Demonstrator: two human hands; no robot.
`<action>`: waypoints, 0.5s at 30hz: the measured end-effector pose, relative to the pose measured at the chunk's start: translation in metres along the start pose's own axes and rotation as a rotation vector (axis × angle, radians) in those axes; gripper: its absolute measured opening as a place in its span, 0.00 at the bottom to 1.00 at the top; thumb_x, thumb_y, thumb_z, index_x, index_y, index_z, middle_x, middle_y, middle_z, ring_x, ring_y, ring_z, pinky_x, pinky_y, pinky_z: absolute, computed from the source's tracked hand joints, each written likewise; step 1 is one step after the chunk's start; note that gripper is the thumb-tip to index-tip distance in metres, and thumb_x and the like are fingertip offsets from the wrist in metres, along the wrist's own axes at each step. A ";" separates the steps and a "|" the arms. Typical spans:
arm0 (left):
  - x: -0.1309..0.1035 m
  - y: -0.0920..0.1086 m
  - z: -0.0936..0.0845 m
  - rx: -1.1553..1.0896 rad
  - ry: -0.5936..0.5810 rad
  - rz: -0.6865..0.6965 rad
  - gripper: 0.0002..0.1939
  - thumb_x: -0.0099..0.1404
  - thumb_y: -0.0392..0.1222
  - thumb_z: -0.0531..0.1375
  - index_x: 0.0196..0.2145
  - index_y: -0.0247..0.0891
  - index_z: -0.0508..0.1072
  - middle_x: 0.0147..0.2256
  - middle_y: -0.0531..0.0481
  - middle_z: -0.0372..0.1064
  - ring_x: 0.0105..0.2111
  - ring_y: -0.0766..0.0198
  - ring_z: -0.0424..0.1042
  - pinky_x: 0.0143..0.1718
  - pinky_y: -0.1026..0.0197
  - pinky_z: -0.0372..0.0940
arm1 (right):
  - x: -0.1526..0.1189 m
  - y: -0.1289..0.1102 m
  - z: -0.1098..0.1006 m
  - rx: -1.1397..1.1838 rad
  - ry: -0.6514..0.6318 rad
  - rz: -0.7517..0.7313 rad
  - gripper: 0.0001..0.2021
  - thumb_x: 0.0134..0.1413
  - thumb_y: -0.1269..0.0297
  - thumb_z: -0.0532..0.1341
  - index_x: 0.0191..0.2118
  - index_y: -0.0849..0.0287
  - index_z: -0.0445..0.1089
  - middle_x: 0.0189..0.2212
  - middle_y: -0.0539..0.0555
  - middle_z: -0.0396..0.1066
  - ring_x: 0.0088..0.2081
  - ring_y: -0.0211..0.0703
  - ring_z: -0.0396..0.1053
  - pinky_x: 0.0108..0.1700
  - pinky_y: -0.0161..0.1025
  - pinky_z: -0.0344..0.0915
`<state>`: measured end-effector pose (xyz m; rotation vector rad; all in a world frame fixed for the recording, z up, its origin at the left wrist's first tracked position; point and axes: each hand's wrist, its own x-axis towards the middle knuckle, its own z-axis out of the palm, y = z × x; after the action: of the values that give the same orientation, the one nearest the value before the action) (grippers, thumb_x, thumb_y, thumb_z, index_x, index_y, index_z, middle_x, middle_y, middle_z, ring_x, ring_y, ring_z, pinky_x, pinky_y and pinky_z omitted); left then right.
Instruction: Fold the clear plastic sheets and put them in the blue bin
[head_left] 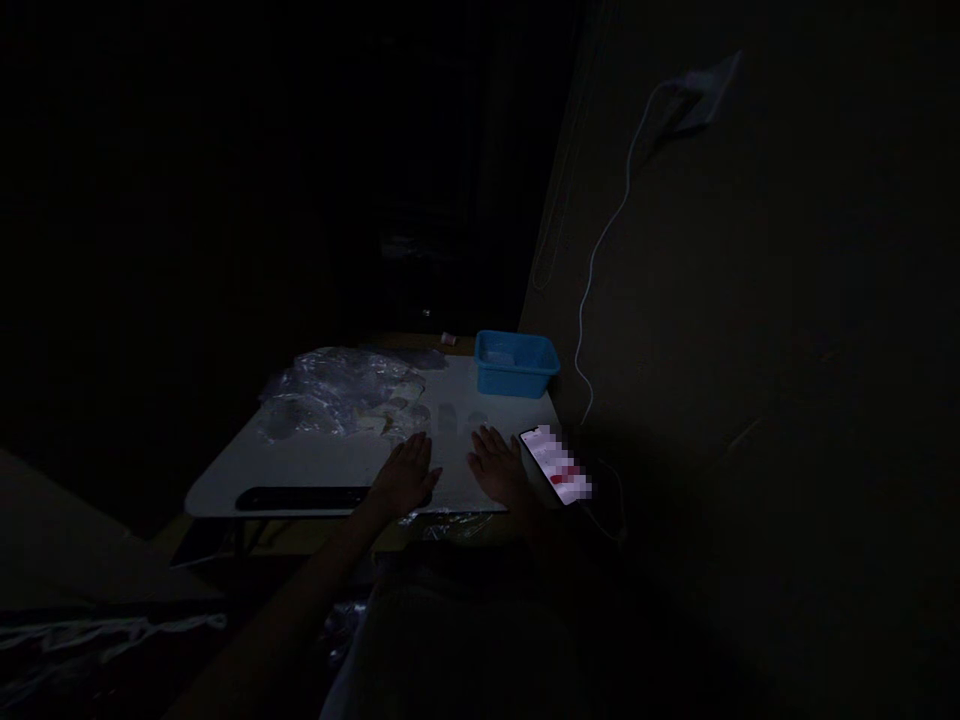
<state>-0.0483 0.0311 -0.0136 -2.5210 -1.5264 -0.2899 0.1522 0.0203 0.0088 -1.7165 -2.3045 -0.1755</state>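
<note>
Both hands rest palm down near the front edge of a small white table [285, 460] in a dim room. My left hand [409, 475] has its fingers stretched out and holds nothing. Just behind it lies a heap of crumpled clear plastic [345, 385]. To its right, my right hand [499, 467] is also flat, with the fingers extended and nothing in it. Close beside that hand is a phone [551, 460] with a lit screen, partly blurred out.
A blue plastic basket [516, 380] stands at the table's back right corner. A black slot [300, 498] runs along the front edge. A white cable [589, 290] hangs from a wall socket [705, 95] on the right. More clear plastic [454, 525] lies below the front edge.
</note>
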 end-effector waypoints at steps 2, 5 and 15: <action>0.000 0.000 -0.001 0.011 0.003 -0.001 0.31 0.64 0.51 0.40 0.56 0.24 0.55 0.58 0.34 0.48 0.59 0.52 0.47 0.56 0.52 0.46 | 0.000 0.000 -0.001 -0.020 -0.022 0.006 0.23 0.60 0.55 0.39 0.58 0.54 0.52 0.60 0.53 0.48 0.61 0.46 0.45 0.58 0.55 0.41; 0.000 0.001 -0.003 0.017 -0.013 -0.010 0.31 0.64 0.52 0.40 0.56 0.24 0.55 0.58 0.34 0.47 0.59 0.51 0.47 0.56 0.52 0.46 | 0.001 0.000 -0.002 -0.010 -0.044 0.015 0.23 0.60 0.55 0.39 0.58 0.54 0.52 0.60 0.53 0.48 0.61 0.46 0.44 0.58 0.55 0.41; 0.001 0.002 -0.005 -0.033 -0.028 -0.024 0.31 0.64 0.51 0.42 0.56 0.23 0.56 0.58 0.32 0.47 0.59 0.50 0.46 0.57 0.51 0.45 | 0.001 0.001 0.001 0.030 -0.001 0.005 0.23 0.60 0.56 0.40 0.57 0.55 0.54 0.59 0.54 0.50 0.60 0.47 0.46 0.57 0.57 0.42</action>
<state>-0.0463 0.0295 -0.0088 -2.5438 -1.5763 -0.2872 0.1529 0.0214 0.0083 -1.7084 -2.2915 -0.1387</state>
